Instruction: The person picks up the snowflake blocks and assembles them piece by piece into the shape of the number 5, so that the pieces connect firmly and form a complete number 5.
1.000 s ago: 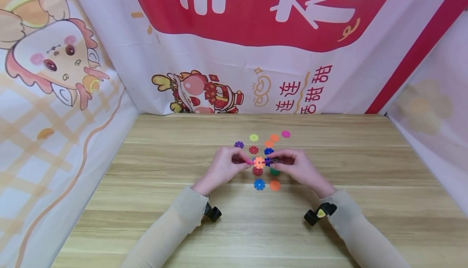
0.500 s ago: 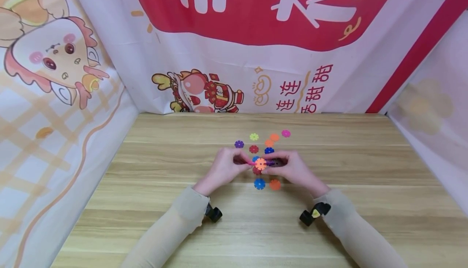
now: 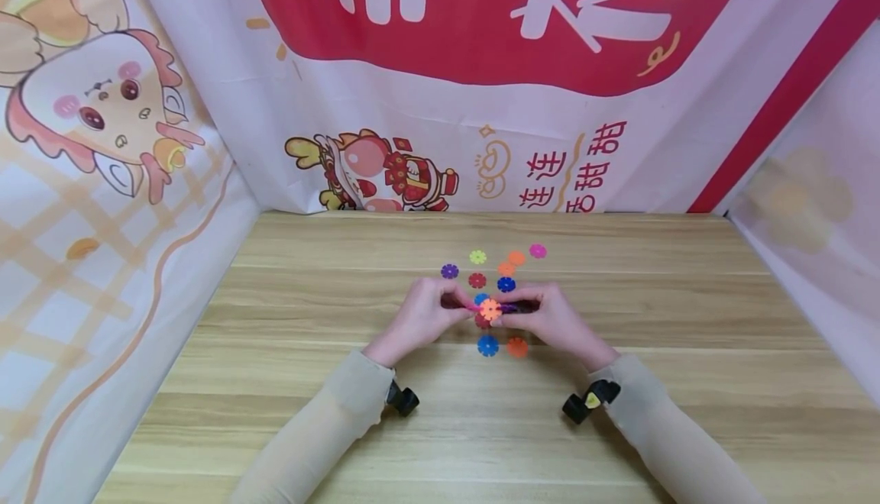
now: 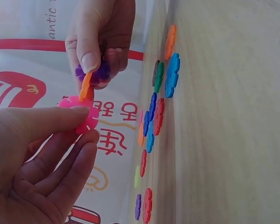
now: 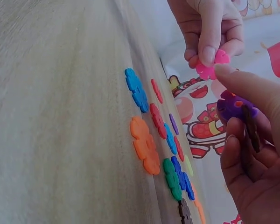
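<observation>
My left hand (image 3: pixel 428 311) pinches a pink notched snowflake disc (image 4: pixel 88 123) between thumb and fingers. This is slotted into an orange snowflake disc (image 3: pixel 490 309), which stands on edge across it. On the orange one's other side is a purple snowflake disc (image 5: pixel 233 108), with a brown disc (image 5: pixel 251 128) fixed to it. My right hand (image 3: pixel 558 319) curls round the purple disc, its thumb tip pressing at the orange disc's edge. Both hands meet over the loose discs, and the row of joined discs hangs above the table. Fingers partly hide the joints.
Loose snowflake discs lie flat on the wooden table (image 3: pixel 330 405): blue (image 3: pixel 488 346) and orange (image 3: pixel 517 347) in front, red (image 3: pixel 477 280), dark blue (image 3: pixel 506 284), purple (image 3: pixel 450 271), yellow (image 3: pixel 477 257) and magenta (image 3: pixel 538 251) behind. A printed cloth (image 3: pixel 426 107) hangs at the back edge.
My right hand has shifted left along the joined discs, its fingertips now at the orange disc. It now covers the green disc on the table. My left hand has hardly moved.
</observation>
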Tool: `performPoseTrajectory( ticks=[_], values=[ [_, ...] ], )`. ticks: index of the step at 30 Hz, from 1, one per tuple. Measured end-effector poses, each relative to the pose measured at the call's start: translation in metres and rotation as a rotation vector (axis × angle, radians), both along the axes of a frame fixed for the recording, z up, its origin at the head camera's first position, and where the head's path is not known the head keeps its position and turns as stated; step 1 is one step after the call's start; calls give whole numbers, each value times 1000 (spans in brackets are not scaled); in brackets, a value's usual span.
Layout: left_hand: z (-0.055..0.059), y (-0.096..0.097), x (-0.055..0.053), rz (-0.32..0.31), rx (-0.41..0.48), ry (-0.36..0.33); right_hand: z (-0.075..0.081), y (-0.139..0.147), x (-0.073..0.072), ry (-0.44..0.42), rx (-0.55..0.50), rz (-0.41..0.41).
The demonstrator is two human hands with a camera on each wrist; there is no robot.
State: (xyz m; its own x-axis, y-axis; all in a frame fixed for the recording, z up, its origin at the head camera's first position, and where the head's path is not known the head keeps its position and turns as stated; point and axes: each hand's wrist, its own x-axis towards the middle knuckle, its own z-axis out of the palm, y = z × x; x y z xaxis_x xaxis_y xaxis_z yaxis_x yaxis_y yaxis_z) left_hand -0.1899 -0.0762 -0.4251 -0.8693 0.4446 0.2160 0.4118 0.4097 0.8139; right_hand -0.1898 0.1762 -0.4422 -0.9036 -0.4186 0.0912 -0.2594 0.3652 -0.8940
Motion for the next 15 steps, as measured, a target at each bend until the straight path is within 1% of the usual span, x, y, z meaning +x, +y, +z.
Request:
performPoseTrajectory(
  ticks=[10, 15],
  values=[
    [1, 3, 2, -39, -7, 17, 0, -2, 1, -2, 12, 22],
    [1, 3, 3, -40, -6, 12, -1, -2, 1, -22, 26, 13]
  ],
)
